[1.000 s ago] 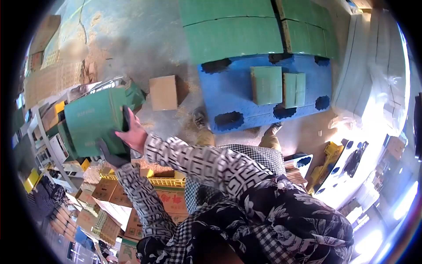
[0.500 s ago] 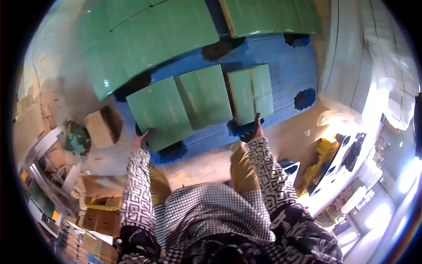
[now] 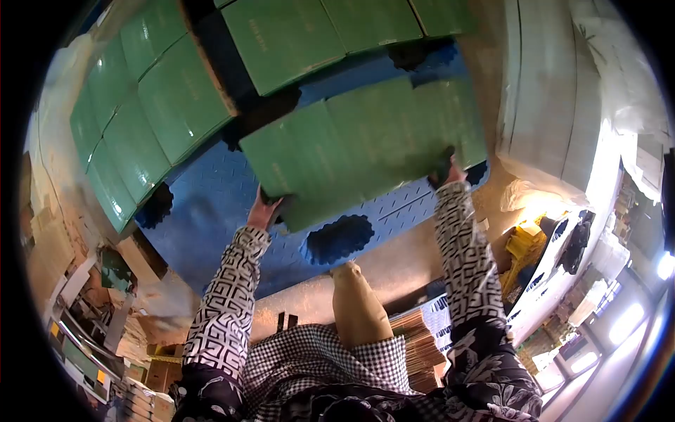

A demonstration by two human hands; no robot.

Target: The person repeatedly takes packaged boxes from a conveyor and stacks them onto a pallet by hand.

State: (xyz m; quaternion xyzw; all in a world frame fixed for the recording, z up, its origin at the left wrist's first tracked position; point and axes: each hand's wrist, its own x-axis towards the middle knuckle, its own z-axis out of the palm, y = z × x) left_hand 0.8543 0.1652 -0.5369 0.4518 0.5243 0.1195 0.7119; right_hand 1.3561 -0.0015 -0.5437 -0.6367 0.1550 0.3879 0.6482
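A row of green boxes (image 3: 365, 144) lies across the blue pallet (image 3: 211, 204), pressed side against side. My left hand (image 3: 266, 209) grips the near left end of the row, dark covering on its fingers. At the near right side my right hand (image 3: 448, 170) presses on the row, fingers also dark-covered. Between them the boxes bridge both hands. Behind the row stand larger stacks of green boxes (image 3: 288, 42), and another green stack (image 3: 183, 98) is at the left. The undersides of the held boxes are hidden.
Brown cardboard (image 3: 139, 259) lies on the floor left of the pallet. Tall white wrapped sheets (image 3: 545, 91) stand at the right. Near them is a yellow object (image 3: 524, 246). Flat cardboard pieces (image 3: 418, 344) are stacked beside my legs.
Both hands came from the left to the pallet with a green box. Since then the row has shifted right and away, pushed together, and the view has moved right.
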